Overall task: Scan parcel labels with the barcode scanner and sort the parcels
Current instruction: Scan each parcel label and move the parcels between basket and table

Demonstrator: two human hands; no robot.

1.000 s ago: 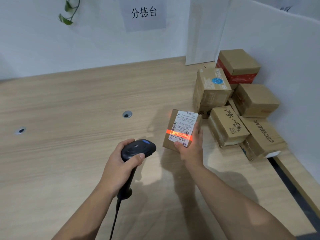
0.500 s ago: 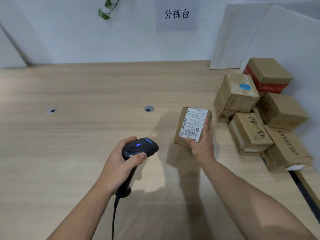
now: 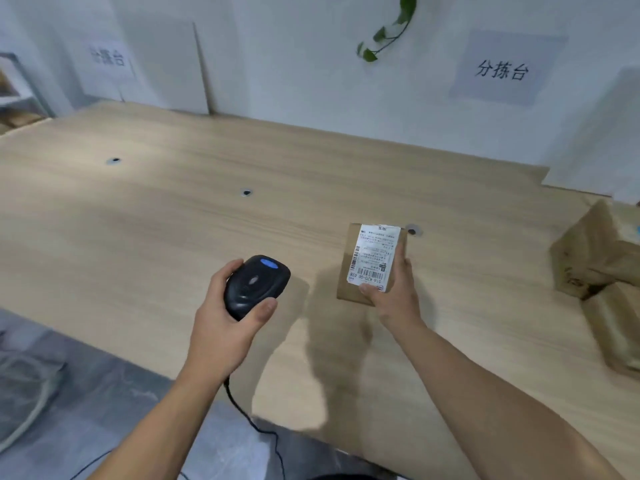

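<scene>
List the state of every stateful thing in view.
barcode scanner: gripped by left hand, blue light on.
parcel: held by right hand, labelled face up.
shipping label: stuck on parcel, no scan line on it.
parcel pile: resting on table, far right.
scanner cable: hangs below left hand.

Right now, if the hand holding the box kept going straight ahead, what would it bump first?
Probably nothing near. The right hand, gripping the parcel, points over open tabletop toward the white wall, so the wall seems first, though depth is hard to judge.
</scene>
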